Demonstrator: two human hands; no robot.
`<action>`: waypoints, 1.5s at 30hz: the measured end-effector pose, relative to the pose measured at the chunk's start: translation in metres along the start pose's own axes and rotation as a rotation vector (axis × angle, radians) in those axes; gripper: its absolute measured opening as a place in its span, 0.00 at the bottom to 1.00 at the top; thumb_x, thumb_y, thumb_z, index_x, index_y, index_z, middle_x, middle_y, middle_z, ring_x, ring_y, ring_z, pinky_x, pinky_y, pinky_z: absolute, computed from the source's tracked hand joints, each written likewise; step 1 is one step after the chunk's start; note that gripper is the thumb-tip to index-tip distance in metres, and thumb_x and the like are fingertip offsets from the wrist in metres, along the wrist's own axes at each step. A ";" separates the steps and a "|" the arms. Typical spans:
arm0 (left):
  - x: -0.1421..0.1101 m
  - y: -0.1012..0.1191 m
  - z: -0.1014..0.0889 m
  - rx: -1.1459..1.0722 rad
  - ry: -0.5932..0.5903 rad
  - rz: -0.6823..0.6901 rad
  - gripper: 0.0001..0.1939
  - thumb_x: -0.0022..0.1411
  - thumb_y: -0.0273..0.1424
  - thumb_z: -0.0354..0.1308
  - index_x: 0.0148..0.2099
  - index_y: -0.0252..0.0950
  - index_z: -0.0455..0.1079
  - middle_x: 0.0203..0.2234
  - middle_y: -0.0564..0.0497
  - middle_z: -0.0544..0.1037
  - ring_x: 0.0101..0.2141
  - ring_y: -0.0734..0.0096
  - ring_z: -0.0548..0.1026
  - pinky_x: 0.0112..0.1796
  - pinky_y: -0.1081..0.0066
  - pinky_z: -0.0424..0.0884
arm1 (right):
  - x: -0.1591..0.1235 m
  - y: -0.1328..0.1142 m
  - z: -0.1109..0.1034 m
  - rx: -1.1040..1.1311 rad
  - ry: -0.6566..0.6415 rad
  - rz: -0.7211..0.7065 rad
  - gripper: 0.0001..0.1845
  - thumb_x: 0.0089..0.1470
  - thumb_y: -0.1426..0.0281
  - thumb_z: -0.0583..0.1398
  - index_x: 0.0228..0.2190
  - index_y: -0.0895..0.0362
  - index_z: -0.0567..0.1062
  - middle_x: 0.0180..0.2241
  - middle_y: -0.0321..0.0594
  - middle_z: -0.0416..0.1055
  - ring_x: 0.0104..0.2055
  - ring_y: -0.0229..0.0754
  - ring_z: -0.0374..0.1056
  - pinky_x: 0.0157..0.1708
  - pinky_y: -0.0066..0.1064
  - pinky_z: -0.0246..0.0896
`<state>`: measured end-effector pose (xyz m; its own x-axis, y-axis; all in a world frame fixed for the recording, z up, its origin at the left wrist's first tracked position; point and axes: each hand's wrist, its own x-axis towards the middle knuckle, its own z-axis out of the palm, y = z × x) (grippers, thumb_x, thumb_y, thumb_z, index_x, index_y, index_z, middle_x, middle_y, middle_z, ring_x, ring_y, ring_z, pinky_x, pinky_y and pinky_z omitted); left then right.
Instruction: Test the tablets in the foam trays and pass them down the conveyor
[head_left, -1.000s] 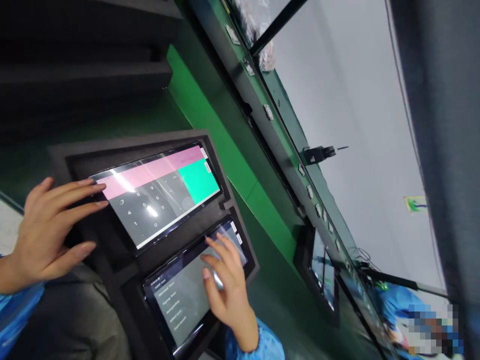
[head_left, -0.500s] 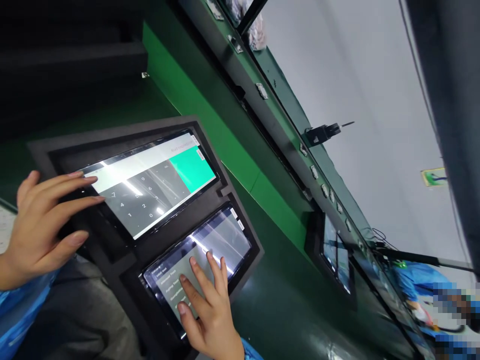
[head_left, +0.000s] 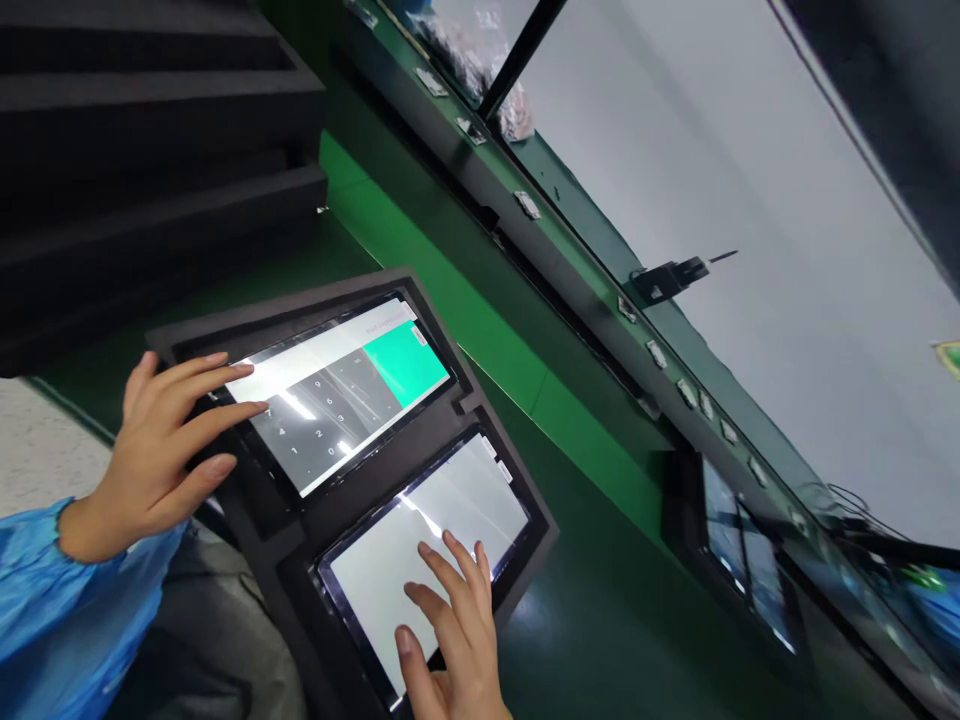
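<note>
Two tablets lie side by side in a black foam tray (head_left: 390, 490) that is tilted in view. On the upper tablet (head_left: 337, 400) a calculator keypad shows, with a bright green block at its right end. My left hand (head_left: 176, 450) rests over that tablet's left end, its fingers spread and fingertips at the screen edge. The lower tablet (head_left: 375, 590) has a plain pale screen. Over its lower right part my right hand (head_left: 457, 620) hovers or touches with fingers apart; I cannot tell which. Neither hand grips anything.
Stacked black foam trays (head_left: 150, 150) stand at the upper left. A green work surface (head_left: 570, 580) runs to the right. Beyond are a ledge with several small pale parts, a black screwdriver-like tool (head_left: 675, 280), a bag of parts (head_left: 480, 60), and another tray of tablets (head_left: 742, 550).
The lower tablet's screen has gone from a text menu to a plain pale page. The view has shifted, so hands and tray appear further right and lower. The upper screen looks the same.
</note>
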<state>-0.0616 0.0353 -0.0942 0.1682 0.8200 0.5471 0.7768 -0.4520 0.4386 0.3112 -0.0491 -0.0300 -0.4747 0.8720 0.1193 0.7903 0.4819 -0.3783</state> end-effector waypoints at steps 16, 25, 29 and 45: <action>0.000 0.000 0.001 -0.062 0.019 -0.025 0.29 0.65 0.34 0.46 0.68 0.52 0.61 0.62 0.43 0.68 0.65 0.38 0.61 0.63 0.33 0.46 | 0.006 0.017 -0.026 -0.221 0.011 0.051 0.17 0.63 0.71 0.59 0.53 0.53 0.74 0.65 0.49 0.65 0.73 0.63 0.47 0.67 0.72 0.39; -0.003 0.001 0.001 -0.127 0.030 -0.081 0.31 0.63 0.37 0.48 0.68 0.60 0.59 0.67 0.58 0.63 0.66 0.40 0.60 0.66 0.35 0.44 | -0.004 0.020 -0.035 -0.123 0.157 0.257 0.15 0.63 0.74 0.58 0.50 0.51 0.71 0.54 0.47 0.75 0.68 0.60 0.59 0.65 0.71 0.45; -0.005 -0.001 0.002 -0.134 0.040 -0.075 0.31 0.63 0.37 0.48 0.68 0.60 0.59 0.67 0.59 0.63 0.67 0.42 0.60 0.67 0.36 0.43 | 0.007 0.001 -0.029 -0.019 0.000 0.207 0.24 0.64 0.72 0.57 0.60 0.54 0.63 0.58 0.49 0.72 0.70 0.56 0.57 0.68 0.66 0.43; -0.002 -0.001 0.000 -0.174 0.062 -0.060 0.30 0.64 0.37 0.47 0.68 0.58 0.60 0.66 0.54 0.65 0.65 0.39 0.61 0.65 0.35 0.46 | 0.011 -0.005 -0.045 -0.054 -0.173 0.162 0.17 0.66 0.69 0.57 0.55 0.54 0.64 0.49 0.43 0.78 0.65 0.52 0.64 0.72 0.63 0.29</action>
<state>-0.0630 0.0343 -0.0953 0.0835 0.8264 0.5568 0.6666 -0.4617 0.5853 0.3193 -0.0377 0.0148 -0.3955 0.9131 -0.0994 0.8790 0.3449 -0.3291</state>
